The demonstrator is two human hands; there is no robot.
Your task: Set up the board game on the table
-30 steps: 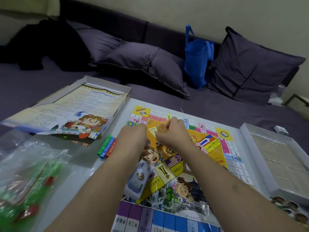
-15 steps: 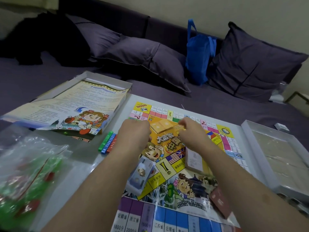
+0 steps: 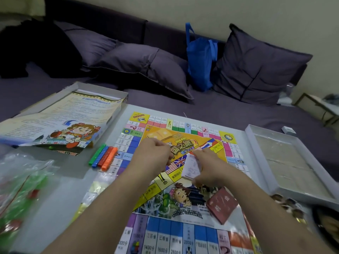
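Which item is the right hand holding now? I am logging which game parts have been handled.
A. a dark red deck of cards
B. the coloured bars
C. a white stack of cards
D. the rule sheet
C: the right hand has its grip on a white stack of cards above the board, while the dark red deck lies untouched on the board nearer the person.

Board (image 3: 185,233) near edge cut by frame; left hand (image 3: 152,158) fingers curled under, contents hidden; board print too blurred to read.
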